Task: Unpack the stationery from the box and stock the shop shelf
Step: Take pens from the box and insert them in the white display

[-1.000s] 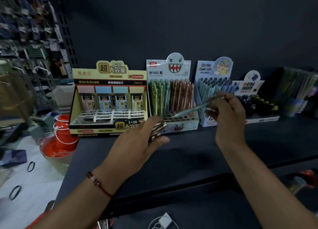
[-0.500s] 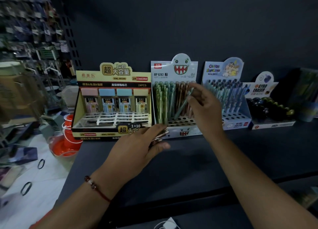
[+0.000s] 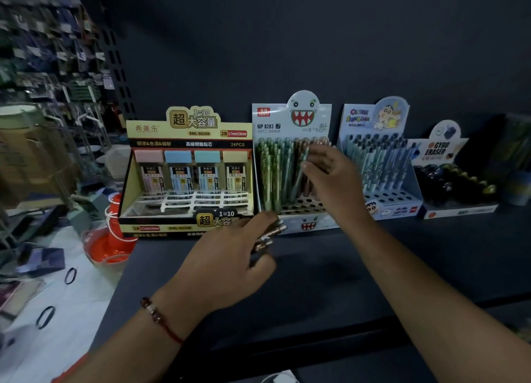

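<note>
Mid-stocking: right hand (image 3: 330,178) pinching pencil (image 3: 300,175) into half-full display box (image 3: 293,218), left hand (image 3: 230,262) gripping spare pencils (image 3: 271,233), front holes unfilled.

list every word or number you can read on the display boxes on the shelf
"XML-90200", "2B", "24PCS", "1=10": yellow lead refill box
"MP 8283": monster pencil box
"GYRO ERASER": eraser box
Cartoon pen box: title too blurred to read
Smaller print on all the boxes: too small to read
</note>
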`<state>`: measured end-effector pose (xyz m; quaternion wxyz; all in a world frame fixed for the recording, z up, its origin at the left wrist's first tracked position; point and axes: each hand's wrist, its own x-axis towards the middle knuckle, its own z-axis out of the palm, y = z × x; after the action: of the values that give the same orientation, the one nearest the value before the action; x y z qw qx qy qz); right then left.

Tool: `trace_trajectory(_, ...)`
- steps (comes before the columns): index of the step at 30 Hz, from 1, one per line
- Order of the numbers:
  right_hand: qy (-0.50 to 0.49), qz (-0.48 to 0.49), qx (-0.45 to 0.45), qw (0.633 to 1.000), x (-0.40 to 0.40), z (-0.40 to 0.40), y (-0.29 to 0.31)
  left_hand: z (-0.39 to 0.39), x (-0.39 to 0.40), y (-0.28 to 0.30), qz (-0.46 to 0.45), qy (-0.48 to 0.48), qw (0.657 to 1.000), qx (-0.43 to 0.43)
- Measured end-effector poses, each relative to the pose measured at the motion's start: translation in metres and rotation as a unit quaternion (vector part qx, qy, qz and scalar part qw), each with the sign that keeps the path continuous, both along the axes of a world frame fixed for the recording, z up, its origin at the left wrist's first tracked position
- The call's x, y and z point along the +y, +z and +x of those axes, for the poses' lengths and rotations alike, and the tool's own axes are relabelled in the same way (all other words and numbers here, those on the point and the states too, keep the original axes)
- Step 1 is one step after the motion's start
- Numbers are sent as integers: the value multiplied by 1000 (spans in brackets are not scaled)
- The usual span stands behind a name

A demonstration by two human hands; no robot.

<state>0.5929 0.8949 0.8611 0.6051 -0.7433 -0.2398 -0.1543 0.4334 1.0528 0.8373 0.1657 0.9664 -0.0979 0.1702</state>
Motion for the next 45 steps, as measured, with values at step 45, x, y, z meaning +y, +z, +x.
trace_trajectory(45, 138, 34, 249, 958, 4, -136, -37, -1, -1, -7, 4, -21, 997, -76)
